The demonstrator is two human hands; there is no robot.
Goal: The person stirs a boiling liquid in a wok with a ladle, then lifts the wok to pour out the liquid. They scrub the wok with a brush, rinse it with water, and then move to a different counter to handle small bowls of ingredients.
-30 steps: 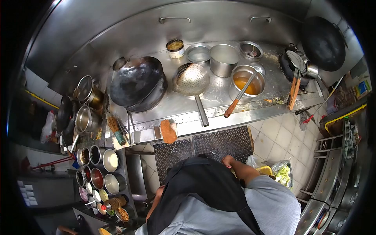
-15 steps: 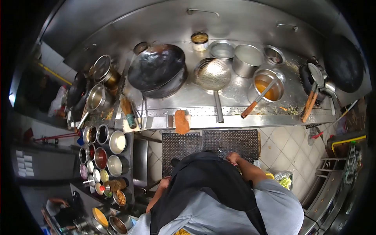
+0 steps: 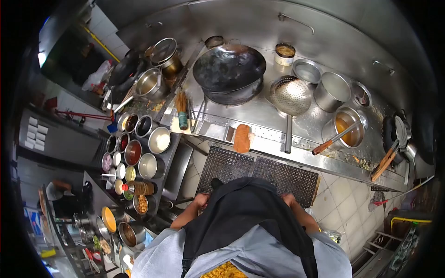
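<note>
My left hand [image 3: 201,200] is beside the black apron [image 3: 238,208] at my left hip, its fingers curled. My right hand [image 3: 288,199] is low at the apron's other side, also curled and partly hidden. What either hand holds, if anything, I cannot make out. Ahead on the steel range a dark wok [image 3: 229,69] sits over a burner. To its right lies a perforated strainer [image 3: 290,95] with its handle toward me. A ladle with a wooden handle [image 3: 323,147] rests across a pot of orange-brown liquid [image 3: 344,124].
An orange-brown cloth [image 3: 242,138] hangs on the range's front edge, near a bamboo brush [image 3: 182,109]. Several sauce and ingredient containers [image 3: 133,153] crowd the left counter, with a red-capped bottle [image 3: 141,187]. Black rubber mats [image 3: 227,169] cover the floor. Another person [image 3: 60,194] is at far left.
The view has turned left, so the range sits further right and tilted. My right hand has lowered beside the apron. My left hand stays by my left side.
</note>
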